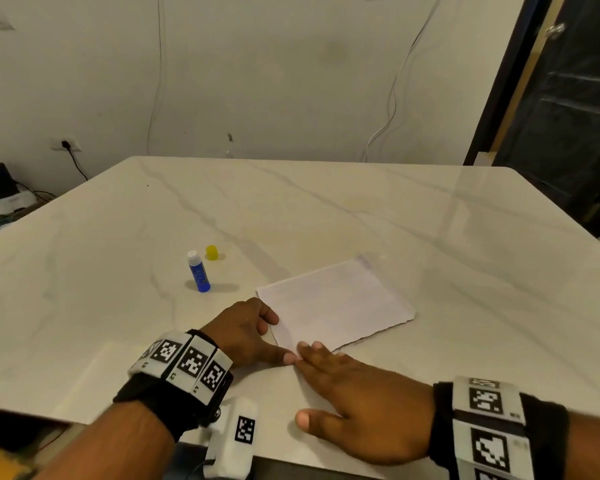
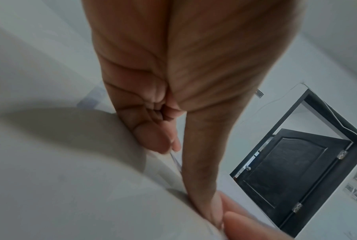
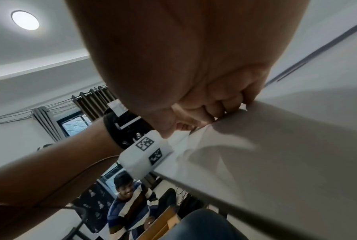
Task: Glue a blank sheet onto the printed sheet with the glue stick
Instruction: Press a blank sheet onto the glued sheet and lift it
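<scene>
Marble-patterned table point(image 1: 326, 209) is carrying everything. Furthest left, the blue glue stick point(image 1: 198, 271) is standing uncapped, its yellow cap point(image 1: 211, 252) sitting just behind. Next, the left hand point(image 1: 246, 332) is pinching the near-left edge of the white sheet point(image 1: 336, 303), fingers curled, thumb extended. Rightmost, the right hand point(image 1: 357, 393) is lying flat, straight fingertips point(image 1: 309, 348) pressing the sheet's near corner.
</scene>
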Motion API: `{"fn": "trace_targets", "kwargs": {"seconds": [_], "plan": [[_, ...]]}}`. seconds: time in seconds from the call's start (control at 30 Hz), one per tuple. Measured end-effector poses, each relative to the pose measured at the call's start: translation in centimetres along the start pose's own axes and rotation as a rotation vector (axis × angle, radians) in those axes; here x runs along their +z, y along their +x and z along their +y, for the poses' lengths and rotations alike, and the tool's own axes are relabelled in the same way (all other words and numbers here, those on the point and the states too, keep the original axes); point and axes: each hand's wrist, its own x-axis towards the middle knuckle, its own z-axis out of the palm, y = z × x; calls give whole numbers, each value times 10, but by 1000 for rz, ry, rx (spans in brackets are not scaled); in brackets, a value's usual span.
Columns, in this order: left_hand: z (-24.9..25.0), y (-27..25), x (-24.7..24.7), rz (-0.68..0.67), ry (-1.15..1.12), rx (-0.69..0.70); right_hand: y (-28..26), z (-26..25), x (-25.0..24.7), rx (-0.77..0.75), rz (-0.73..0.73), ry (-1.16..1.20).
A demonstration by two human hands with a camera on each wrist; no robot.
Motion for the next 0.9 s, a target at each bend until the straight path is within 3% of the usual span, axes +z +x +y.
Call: {"fn": "trace_targets", "kwargs": {"seconds": [0.3, 0.53, 0.67, 0.8, 0.9], "plan": [[-1, 0, 1, 2, -13, -11, -34, 96, -26, 293, 95, -90], [2, -1, 1, -7, 4, -17, -34, 111, -39, 328, 120, -80], [4, -2, -1, -11, 7, -25, -24, 74, -49, 197, 216, -165], [3, -2, -1, -6, -8, -14, 9, 17, -40, 1, 70, -64], [0, -1, 1, 11, -8, -2, 33, 6, -29, -30, -18, -88]]}}
